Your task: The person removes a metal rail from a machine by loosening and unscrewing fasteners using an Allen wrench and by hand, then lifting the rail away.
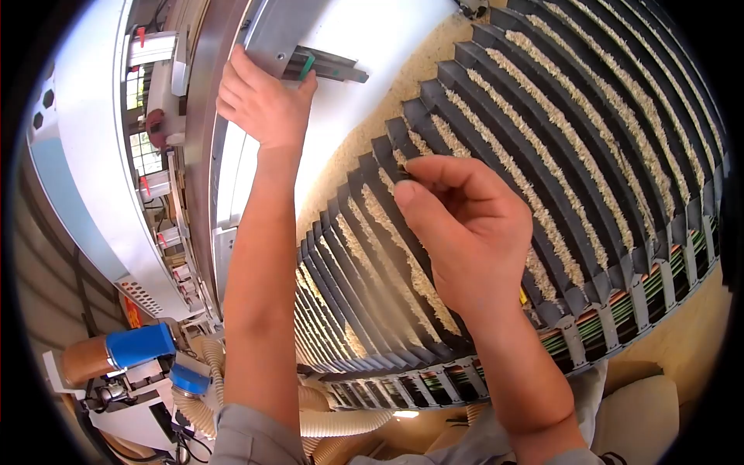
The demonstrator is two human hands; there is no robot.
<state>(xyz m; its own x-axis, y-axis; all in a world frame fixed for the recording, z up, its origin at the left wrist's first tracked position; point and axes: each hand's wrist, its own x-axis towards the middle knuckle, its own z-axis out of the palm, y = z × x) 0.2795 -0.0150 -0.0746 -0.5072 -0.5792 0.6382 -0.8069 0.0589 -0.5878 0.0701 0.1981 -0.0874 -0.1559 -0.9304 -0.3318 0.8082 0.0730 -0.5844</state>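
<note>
Flat grey metal plate (273,37) lies under my left hand (267,102), thumb spread wide; above the black slatted track (542,147), my right hand's (484,229) thumb nears its forefinger, any pinch unclear.

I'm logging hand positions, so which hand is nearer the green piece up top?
Left. The left hand is close beside the green piece, its thumb near the lower end; the right hand is farther, lower in the picture, over the black ribbed track.
</note>
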